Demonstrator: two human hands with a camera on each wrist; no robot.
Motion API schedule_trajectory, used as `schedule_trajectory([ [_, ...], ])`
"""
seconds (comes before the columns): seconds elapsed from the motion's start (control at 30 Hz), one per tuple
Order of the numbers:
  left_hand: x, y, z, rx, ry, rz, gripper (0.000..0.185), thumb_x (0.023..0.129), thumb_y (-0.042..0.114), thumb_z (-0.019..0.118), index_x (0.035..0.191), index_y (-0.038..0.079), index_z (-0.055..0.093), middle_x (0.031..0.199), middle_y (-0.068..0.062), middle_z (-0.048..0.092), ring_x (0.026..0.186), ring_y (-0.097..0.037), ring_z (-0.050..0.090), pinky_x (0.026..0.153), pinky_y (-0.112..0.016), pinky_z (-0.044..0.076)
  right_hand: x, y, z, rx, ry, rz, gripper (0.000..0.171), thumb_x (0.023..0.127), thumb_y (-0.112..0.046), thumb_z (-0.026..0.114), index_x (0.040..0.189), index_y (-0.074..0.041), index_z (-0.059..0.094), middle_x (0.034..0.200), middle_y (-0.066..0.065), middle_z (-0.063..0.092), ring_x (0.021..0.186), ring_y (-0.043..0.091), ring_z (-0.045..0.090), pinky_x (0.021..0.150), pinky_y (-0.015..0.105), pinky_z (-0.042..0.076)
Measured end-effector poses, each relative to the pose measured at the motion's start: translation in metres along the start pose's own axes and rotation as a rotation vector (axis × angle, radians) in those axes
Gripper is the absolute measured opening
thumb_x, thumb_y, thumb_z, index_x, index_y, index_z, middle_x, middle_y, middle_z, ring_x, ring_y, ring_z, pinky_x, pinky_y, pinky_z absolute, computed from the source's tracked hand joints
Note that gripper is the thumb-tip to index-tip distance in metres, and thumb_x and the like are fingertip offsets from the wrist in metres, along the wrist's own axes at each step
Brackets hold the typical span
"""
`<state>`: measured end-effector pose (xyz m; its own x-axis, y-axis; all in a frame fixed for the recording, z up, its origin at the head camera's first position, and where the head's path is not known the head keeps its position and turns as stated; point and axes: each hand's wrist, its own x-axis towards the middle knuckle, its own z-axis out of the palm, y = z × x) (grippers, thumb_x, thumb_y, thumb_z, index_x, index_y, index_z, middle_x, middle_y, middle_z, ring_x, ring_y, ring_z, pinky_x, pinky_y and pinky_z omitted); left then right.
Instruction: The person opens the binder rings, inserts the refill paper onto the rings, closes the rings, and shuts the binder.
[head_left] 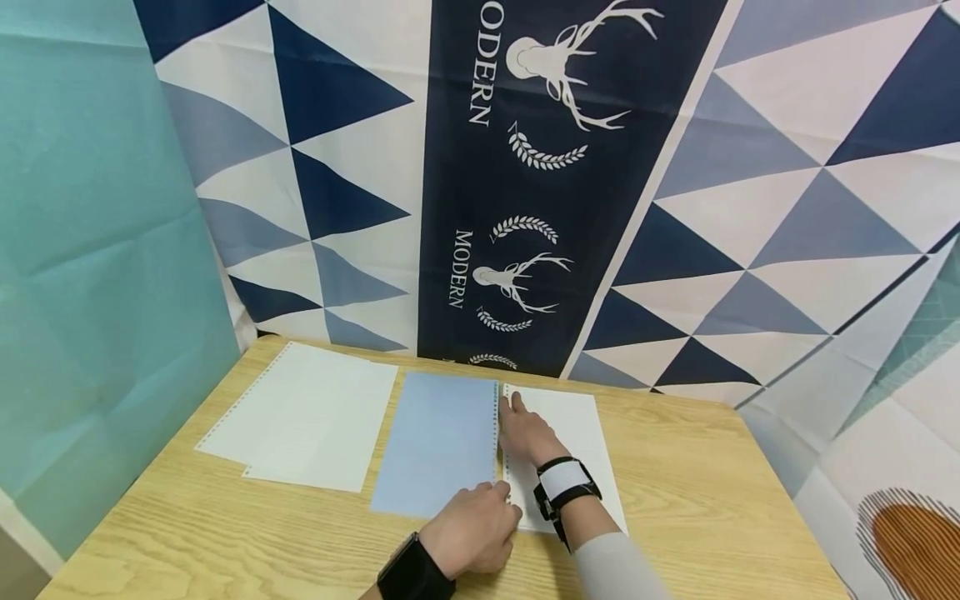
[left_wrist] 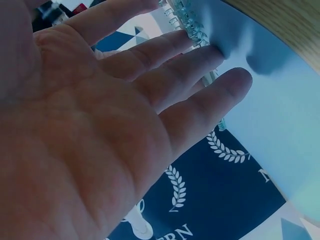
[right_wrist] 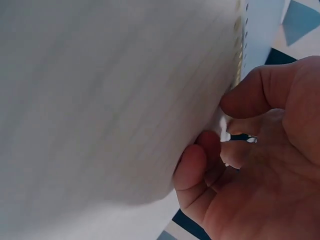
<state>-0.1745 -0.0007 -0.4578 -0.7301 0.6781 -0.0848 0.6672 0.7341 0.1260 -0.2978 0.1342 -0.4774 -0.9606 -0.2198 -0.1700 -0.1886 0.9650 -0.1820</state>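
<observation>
— Where is the binding strip [left_wrist: 189, 21], and why are both hands there?

— From my screen, it lies on the table [head_left: 697, 483], between the blue sheet [head_left: 438, 437] and the right white sheet [head_left: 566, 417]. The right hand [head_left: 528, 435] is toward its far part, the left hand [head_left: 472, 527] at its near end, I think for keeping the punched edges lined up.

— Are they gripping?

— I cannot tell. The left fingers [left_wrist: 180, 67] are almost straight, thumb hidden; the right fingers [right_wrist: 192, 160] curl at the white edge. The strip looks see-through, slightly greenish, with many small rings.

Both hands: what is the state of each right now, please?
Left hand: open, at the binding rings.
Right hand: at the white paper; whether it grips cannot be told.
</observation>
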Motion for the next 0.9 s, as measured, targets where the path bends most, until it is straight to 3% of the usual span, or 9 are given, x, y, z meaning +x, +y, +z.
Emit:
schedule_trajectory([
  [0.13,0.0,0.002,0.002,-0.002,0.007,-0.005,0.016,0.097,0.03,0.066,0.109,0.026,0.075,0.121,-0.002,0.066,0.098,-0.019,0.064,0.074,-0.031,0.056,-0.014,-0.001,0.003,0.032,0.017,-0.041,0.054,0.104,-0.015,0.052,0.154,0.001,0.04,0.164,0.027,0.028,0.133,0.058,0.046,0.096,0.061,0.052],
  [0.23,0.0,0.003,0.003,-0.005,0.011,-0.01,0.016,0.096,0.03,0.066,0.108,0.024,0.075,0.123,-0.005,0.066,0.101,-0.021,0.065,0.075,-0.032,0.057,-0.022,-0.001,0.004,0.06,0.027,-0.094,0.053,0.101,-0.012,0.054,0.15,0.005,0.044,0.162,0.03,0.031,0.133,0.06,0.045,0.101,0.063,0.049],
  [0.4,0.0,0.003,0.003,0.009,0.011,-0.002,0.018,0.099,0.031,0.064,0.111,0.024,0.074,0.123,-0.005,0.065,0.104,-0.022,0.064,0.076,-0.033,0.058,-0.037,-0.002,0.004,0.128,0.036,-0.172,0.052,0.096,-0.006,0.054,0.144,0.012,0.048,0.158,0.033,0.035,0.135,0.054,0.048,0.106,0.058,0.048],
  [0.6,-0.003,-0.001,0.002,-0.003,0.004,0.016,0.018,0.102,0.032,0.06,0.114,0.025,0.072,0.127,-0.005,0.063,0.106,-0.024,0.063,0.077,-0.033,0.056,-0.052,-0.004,0.006,0.259,0.015,-0.204,0.053,0.091,-0.001,0.051,0.142,0.014,0.049,0.156,0.033,0.039,0.145,0.047,0.041,0.114,0.056,0.042],
  [0.9,-0.004,0.0,-0.001,-0.043,-0.031,0.008,0.02,0.104,0.03,0.058,0.119,0.023,0.07,0.139,-0.005,0.059,0.12,-0.025,0.061,0.087,-0.034,0.057,-0.074,0.0,0.004,0.358,0.009,-0.194,0.043,0.098,-0.001,0.047,0.138,0.011,0.056,0.153,0.031,0.045,0.143,0.048,0.044,0.114,0.059,0.039],
])
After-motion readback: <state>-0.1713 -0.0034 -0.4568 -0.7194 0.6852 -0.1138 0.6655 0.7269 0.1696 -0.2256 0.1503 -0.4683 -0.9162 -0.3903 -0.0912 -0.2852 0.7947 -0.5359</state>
